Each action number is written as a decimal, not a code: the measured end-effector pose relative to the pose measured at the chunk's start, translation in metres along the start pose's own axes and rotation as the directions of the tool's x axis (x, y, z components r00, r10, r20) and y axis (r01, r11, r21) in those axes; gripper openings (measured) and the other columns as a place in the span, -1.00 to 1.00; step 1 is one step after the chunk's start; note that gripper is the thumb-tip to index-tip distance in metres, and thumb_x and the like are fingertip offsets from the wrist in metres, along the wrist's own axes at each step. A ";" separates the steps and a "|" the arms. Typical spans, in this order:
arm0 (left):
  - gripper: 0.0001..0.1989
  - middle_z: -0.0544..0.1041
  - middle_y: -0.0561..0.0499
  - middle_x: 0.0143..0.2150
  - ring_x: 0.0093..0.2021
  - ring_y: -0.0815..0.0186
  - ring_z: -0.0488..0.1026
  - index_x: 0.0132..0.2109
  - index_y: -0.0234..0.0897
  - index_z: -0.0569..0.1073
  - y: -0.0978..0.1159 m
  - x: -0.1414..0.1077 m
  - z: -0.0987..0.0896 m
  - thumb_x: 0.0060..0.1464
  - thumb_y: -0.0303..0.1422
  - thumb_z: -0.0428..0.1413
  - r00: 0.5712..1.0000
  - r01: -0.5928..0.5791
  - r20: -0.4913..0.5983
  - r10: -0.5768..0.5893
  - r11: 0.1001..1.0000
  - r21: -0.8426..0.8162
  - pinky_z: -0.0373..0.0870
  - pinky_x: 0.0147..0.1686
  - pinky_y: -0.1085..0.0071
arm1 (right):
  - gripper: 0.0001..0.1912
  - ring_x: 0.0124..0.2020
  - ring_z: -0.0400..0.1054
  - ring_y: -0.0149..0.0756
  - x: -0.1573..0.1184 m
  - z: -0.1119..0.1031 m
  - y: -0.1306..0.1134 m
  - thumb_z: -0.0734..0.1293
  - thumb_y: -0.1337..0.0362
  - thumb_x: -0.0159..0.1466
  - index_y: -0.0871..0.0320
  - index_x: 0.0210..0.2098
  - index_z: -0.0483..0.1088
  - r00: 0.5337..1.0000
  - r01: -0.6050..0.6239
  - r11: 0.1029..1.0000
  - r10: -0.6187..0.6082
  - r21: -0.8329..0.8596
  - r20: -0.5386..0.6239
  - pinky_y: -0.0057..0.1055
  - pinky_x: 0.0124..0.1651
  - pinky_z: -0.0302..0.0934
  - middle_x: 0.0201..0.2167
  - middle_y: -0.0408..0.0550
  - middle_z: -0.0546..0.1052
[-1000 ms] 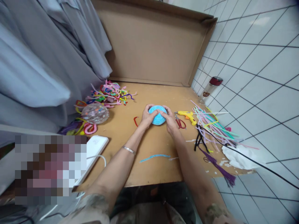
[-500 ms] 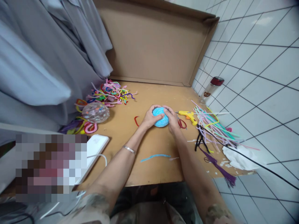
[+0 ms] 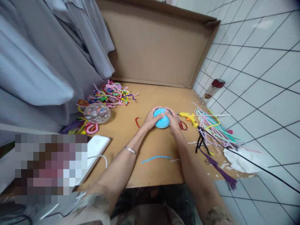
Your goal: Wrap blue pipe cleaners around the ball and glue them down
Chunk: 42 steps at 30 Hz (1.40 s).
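Between my two hands is a round, ridged light-blue disc [image 3: 161, 120] that looks coiled. My left hand [image 3: 152, 119] wraps its left edge, the thumb lying on its face. On the other edge my right hand [image 3: 172, 120] grips it, with its thumb on top. Red-handled scissors [image 3: 182, 125] lie just right of my right hand, partly hidden by it. A yellow glue gun [image 3: 189, 118] rests beyond them. A short red piece [image 3: 137, 122] is left of my left hand, and a blue strip [image 3: 156, 158] lies nearer me between my forearms.
Colourful pipe cleaners [image 3: 114, 93] and a clear, speckled ball [image 3: 97, 113] are at the left, near a white box-like device [image 3: 96, 147]. Pastel strips [image 3: 211, 125], a purple tassel [image 3: 220, 170], white tissue [image 3: 242, 159], a black cable and a red-capped jar [image 3: 212, 90] are at the right.
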<state>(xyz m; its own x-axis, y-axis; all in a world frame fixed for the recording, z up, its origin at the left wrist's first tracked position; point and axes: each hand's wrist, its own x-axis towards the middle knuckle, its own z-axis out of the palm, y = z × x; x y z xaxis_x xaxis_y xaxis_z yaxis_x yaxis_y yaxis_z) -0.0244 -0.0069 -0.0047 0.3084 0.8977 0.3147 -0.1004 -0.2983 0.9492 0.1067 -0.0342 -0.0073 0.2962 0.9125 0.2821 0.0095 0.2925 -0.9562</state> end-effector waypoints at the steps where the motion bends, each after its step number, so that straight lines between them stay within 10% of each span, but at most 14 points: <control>1: -0.43 0.49 -0.11 -0.03 -0.04 0.18 0.42 0.00 -0.30 0.38 -0.001 0.000 -0.001 -0.11 -0.05 0.19 1.000 -0.004 0.008 0.004 1.000 -0.011 0.36 0.00 0.28 | -0.64 -0.19 0.38 -0.22 0.000 0.000 -0.001 0.34 0.04 0.07 0.08 -0.20 0.46 1.000 -0.006 1.000 0.006 -0.001 0.002 -0.26 -0.04 0.26 -0.20 -0.08 0.54; 19: -0.39 0.38 -0.14 0.18 0.21 0.00 0.27 0.11 -0.27 0.35 -0.001 0.004 -0.022 -0.15 -0.22 0.16 0.973 0.018 0.232 -0.001 0.997 -0.070 0.16 0.23 0.08 | -0.44 0.00 0.35 -0.13 -0.006 -0.020 -0.022 0.38 0.18 -0.06 0.00 -0.02 0.38 0.915 -0.144 0.983 0.090 0.110 0.394 -0.22 -0.01 0.28 -0.05 -0.09 0.51; 42: -0.34 0.43 -0.16 0.09 0.10 0.06 0.35 0.09 -0.34 0.30 0.001 0.003 -0.017 -0.19 -0.16 0.15 0.980 -0.067 0.194 0.052 0.995 0.071 0.29 0.14 0.15 | -0.47 -0.02 0.33 -0.11 -0.008 -0.013 -0.029 0.33 0.15 -0.05 -0.01 -0.04 0.34 0.938 -0.107 0.994 0.089 0.034 0.334 -0.19 -0.03 0.30 -0.09 -0.10 0.49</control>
<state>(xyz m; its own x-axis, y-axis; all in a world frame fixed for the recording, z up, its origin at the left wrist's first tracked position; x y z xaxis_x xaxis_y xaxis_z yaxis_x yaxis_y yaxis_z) -0.0393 0.0014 -0.0026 0.4805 0.8009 0.3574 -0.0536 -0.3799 0.9235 0.1169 -0.0537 0.0176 -0.0405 0.9778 0.2056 -0.0548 0.2033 -0.9776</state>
